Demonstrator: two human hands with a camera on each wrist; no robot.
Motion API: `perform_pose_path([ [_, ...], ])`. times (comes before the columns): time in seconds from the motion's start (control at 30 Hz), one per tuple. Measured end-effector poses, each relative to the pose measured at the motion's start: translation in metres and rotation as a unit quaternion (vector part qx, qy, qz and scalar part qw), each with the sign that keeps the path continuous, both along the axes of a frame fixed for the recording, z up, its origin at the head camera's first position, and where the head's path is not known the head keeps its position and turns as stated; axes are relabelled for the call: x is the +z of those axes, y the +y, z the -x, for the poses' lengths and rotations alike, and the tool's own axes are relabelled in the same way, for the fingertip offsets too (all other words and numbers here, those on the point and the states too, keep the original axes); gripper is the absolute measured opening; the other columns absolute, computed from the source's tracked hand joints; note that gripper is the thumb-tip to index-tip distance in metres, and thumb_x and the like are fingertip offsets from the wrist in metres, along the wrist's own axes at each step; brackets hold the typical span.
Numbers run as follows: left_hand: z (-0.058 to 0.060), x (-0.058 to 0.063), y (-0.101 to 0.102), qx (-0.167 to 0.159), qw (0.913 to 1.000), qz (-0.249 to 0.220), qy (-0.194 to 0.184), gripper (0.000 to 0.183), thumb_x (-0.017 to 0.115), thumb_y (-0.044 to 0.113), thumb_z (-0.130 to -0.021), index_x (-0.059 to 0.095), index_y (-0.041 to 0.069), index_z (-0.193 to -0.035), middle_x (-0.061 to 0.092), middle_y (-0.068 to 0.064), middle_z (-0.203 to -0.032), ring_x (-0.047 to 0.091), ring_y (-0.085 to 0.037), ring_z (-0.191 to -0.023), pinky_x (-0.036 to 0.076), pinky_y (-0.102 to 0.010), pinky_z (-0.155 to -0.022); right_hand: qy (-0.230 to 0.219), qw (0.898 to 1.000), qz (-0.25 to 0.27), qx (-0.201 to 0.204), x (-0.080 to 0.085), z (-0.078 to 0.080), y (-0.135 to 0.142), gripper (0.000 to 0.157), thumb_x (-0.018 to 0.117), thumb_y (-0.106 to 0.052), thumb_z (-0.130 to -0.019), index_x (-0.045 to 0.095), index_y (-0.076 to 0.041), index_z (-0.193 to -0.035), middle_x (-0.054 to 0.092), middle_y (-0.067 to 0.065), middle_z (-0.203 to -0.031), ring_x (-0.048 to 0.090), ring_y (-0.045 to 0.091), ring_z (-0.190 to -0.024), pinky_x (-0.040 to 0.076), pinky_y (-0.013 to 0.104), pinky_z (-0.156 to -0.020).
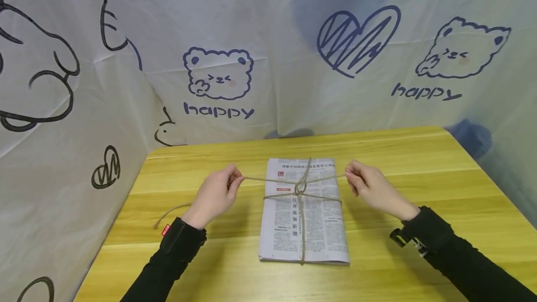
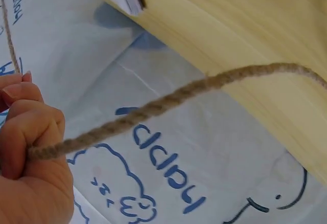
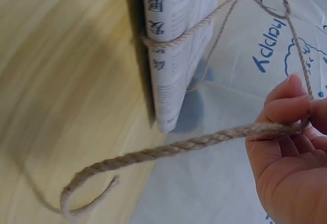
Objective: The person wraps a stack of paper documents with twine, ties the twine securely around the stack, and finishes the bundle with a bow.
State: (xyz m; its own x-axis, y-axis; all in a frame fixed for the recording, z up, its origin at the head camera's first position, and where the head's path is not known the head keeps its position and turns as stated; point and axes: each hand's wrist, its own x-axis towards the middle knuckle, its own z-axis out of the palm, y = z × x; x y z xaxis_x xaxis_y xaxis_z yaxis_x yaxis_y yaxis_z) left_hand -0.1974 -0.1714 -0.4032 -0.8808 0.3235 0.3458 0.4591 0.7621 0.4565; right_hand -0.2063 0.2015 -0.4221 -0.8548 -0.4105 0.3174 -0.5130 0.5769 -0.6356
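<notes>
A folded stack of newspapers (image 1: 281,232) lies on the table, bound crosswise with brown twine (image 1: 303,232). Over the stack's upper middle the twine forms a loose loop (image 1: 300,187), and its two ends stretch out to either side. My left hand (image 1: 216,197) pinches the left end between thumb and fingers, and a tail of twine (image 2: 168,100) runs back past the wrist. On the other side my right hand (image 1: 373,190) pinches the right end; its tail (image 3: 168,150) hangs in a curve toward the table. Both strands look taut.
The yellow wood-grain table (image 1: 419,167) has its far edge against a pale cloth backdrop (image 1: 285,59) printed with bears, hearts and lettering. A free twine end (image 1: 169,211) shows beside my left wrist. Black sleeves and wrist straps (image 1: 425,229) cover my forearms.
</notes>
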Motion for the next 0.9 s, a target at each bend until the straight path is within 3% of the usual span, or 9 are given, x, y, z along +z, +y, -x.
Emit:
perform_pose_path([
  [0.33,-0.007,-0.019,-0.033,0.027,0.9984,0.040,-0.028,0.009,0.058,0.011,-0.094,0.060,0.007,-0.087,0.047,0.005,-0.060,0.039,-0.009,-0.048,0.035,-0.027,-0.048,-0.024,0.997,-0.064,-0.041,-0.016,-0.005,0.024,0.021,0.044,-0.006,-0.100,0.049,-0.009,-0.080,0.044,-0.001,-0.060,0.040,0.011,-0.050,0.034,0.027,-0.051],
  [0.6,-0.005,-0.042,-0.044,0.048,0.9899,0.118,-0.063,0.009,0.059,0.012,-0.093,0.059,0.009,-0.085,0.049,0.004,-0.062,0.044,-0.010,-0.053,0.039,-0.028,-0.052,-0.027,0.991,-0.113,-0.066,-0.033,-0.002,0.039,0.016,0.047,0.000,-0.095,0.053,-0.004,-0.081,0.043,0.001,-0.065,0.038,0.013,-0.057,0.032,0.030,-0.054],
  [0.67,-0.004,-0.047,-0.042,0.034,0.9882,0.117,-0.093,0.008,0.058,0.011,-0.093,0.058,0.009,-0.085,0.050,0.003,-0.064,0.044,-0.011,-0.054,0.039,-0.029,-0.052,-0.044,0.989,-0.120,-0.068,-0.033,-0.001,0.041,0.015,0.047,-0.001,-0.095,0.054,-0.003,-0.082,0.043,0.001,-0.064,0.039,0.013,-0.056,0.033,0.030,-0.053],
  [0.73,-0.002,-0.051,-0.036,0.000,0.9862,0.101,-0.132,0.006,0.057,0.012,-0.094,0.058,0.009,-0.089,0.052,0.003,-0.068,0.046,-0.011,-0.058,0.040,-0.029,-0.055,-0.070,0.989,-0.121,-0.056,-0.032,0.000,0.041,0.016,0.047,-0.004,-0.096,0.055,-0.004,-0.082,0.047,0.001,-0.064,0.041,0.014,-0.056,0.035,0.030,-0.053],
  [0.8,-0.001,-0.053,-0.028,-0.036,0.9812,0.069,-0.177,0.007,0.055,0.014,-0.095,0.058,0.009,-0.098,0.055,0.002,-0.071,0.048,-0.012,-0.060,0.042,-0.030,-0.056,-0.109,0.987,-0.111,-0.027,-0.030,0.000,0.038,0.015,0.047,-0.009,-0.097,0.057,-0.004,-0.087,0.051,0.002,-0.067,0.046,0.015,-0.056,0.038,0.030,-0.053],
  [0.9,0.003,-0.054,-0.012,-0.067,0.9725,0.015,-0.223,0.022,0.055,0.023,-0.096,0.053,0.008,-0.113,0.059,0.000,-0.077,0.052,-0.013,-0.064,0.044,-0.032,-0.060,-0.163,0.982,-0.089,0.020,-0.029,0.001,0.027,0.021,0.049,-0.021,-0.098,0.058,-0.002,-0.102,0.058,0.005,-0.072,0.053,0.018,-0.058,0.043,0.031,-0.054],
])
